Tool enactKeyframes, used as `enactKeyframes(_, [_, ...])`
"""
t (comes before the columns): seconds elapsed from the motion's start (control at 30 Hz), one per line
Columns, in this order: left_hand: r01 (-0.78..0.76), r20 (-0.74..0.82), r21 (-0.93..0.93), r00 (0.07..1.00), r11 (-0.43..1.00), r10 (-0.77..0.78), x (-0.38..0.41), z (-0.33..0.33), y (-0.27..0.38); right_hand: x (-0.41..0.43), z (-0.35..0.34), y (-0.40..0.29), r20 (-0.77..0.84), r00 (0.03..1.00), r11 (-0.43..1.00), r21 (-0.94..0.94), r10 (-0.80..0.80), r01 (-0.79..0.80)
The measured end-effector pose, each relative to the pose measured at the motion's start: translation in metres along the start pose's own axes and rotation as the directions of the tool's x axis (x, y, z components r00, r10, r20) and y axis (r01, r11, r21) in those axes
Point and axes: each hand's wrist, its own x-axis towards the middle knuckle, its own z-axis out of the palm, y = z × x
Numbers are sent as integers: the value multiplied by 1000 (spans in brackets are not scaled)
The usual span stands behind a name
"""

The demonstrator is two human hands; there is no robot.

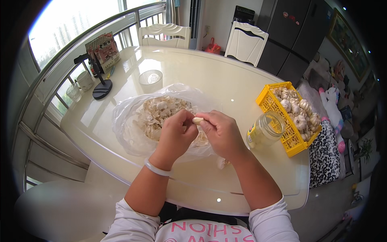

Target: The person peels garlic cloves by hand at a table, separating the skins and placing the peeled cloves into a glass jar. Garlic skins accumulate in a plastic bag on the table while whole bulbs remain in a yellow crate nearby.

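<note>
A pale garlic clove (198,120) is pinched between the fingertips of my left hand (179,133) and my right hand (222,131). Both hands are above the near right part of a clear plastic bag (124,127), which lies open and holds many dry garlic skins (151,118). Right of my right hand stands an open glass jar (266,128) with a few pale pieces low inside. Beyond it, a yellow plastic crate (294,148) holds several whole garlic bulbs (300,122). Part of another bulb (222,162) shows on the table under my right wrist.
A ribbed glass (151,81) stands behind the bag on the glossy table (193,63). At the left edge are a black stand (102,89), a printed package (105,53) and cups (84,81) by the railing. White chairs (246,42) stand at the far side.
</note>
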Motion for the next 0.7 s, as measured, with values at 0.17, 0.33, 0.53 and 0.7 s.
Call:
enactKeyframes(0.17, [59,76,-76,996,995,-53,-1,-3,-2,1,-3,6,17,994,976,187,112,-113])
enactKeyframes(0.33, [194,157,-218,974,957,-162,-1,-4,-1,1,-6,3,46,999,1000,-2,5,-5])
enactKeyframes(0.53, [180,123,-311,981,933,-149,-1,-3,2,2,-12,-1,68,995,996,38,77,-80])
enactKeyframes(0.7, [202,155,-357,976,912,-156,-2,-4,4,2,-12,2,169,942,885,326,290,-331])
